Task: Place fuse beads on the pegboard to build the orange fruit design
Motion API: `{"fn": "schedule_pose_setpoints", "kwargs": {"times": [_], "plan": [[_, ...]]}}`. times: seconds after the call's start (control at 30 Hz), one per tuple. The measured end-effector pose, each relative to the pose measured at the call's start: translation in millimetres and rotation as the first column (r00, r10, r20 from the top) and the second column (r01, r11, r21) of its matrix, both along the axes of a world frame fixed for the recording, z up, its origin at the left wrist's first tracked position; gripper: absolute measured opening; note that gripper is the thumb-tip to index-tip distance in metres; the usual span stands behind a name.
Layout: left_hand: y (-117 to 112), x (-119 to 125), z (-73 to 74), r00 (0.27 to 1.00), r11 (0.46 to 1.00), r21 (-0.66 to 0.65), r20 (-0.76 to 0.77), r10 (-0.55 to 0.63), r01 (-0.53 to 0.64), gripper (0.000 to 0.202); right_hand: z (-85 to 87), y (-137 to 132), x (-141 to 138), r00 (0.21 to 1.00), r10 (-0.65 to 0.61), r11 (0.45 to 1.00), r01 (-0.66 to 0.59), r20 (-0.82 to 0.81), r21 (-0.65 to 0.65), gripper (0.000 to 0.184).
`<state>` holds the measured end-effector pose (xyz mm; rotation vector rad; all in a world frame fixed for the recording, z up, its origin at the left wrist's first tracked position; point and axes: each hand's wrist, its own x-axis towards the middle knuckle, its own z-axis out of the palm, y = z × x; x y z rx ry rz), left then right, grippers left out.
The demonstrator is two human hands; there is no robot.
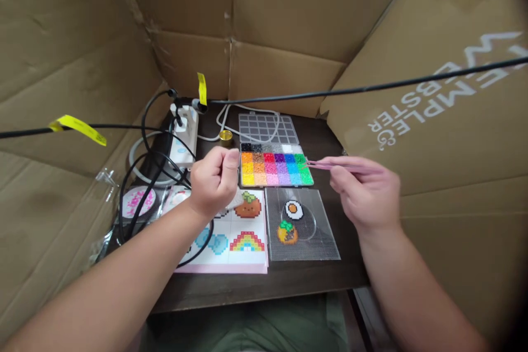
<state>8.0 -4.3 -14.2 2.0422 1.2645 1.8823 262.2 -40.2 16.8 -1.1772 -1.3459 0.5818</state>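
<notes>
My right hand (365, 195) pinches pink tweezers (330, 165) whose tips reach the green compartments at the right end of the bead box (275, 165), a tray of many coloured beads. My left hand (214, 179) is curled into a loose fist beside the box's left edge, above a pattern sheet (243, 231) with a rainbow and fruit pictures. Whether it holds anything is hidden. A clear pegboard (303, 225) lies before my right hand, carrying a fried-egg bead figure (293, 209) and an orange one (287, 232).
The box's clear lid (268, 128) lies open behind it. A white power strip (183, 135) with black cables sits at the back left, next to a small gold cap (225, 136). Cardboard walls surround the dark table (264, 286). A black cable crosses overhead.
</notes>
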Motion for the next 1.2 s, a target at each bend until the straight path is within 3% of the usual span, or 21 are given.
{"fn": "schedule_pose_setpoints", "kwargs": {"times": [0.13,0.3,0.43,0.7,1.2], "plan": [[0.4,-1.1,2.5,0.999,0.999,0.027,-0.027,-0.026,0.027,0.023,9.2,47.4,-26.1,0.977,0.194,0.973,-0.18,0.092,-0.145,0.014],[0.3,-0.6,5.5,0.998,0.998,0.036,-0.049,-0.049,0.05,0.028,-17.4,67.9,-58.2,0.932,0.344,0.904,-0.298,0.11,-0.305,0.017],[-0.6,-0.5,4.8,0.997,0.999,0.013,-0.055,-0.051,0.052,0.026,-34.2,63.9,-65.3,0.94,0.311,0.919,-0.258,0.142,-0.299,0.015],[-1.0,-0.7,3.4,0.994,0.998,0.02,-0.092,-0.052,0.054,0.027,-45.5,65.5,-63.6,0.946,0.316,0.913,-0.283,0.072,-0.294,0.013],[-0.6,1.1,1.9,0.992,0.997,0.034,-0.105,-0.071,0.075,0.027,-44.0,68.9,-64.9,0.953,0.301,0.899,-0.275,0.024,-0.341,0.01]]}}
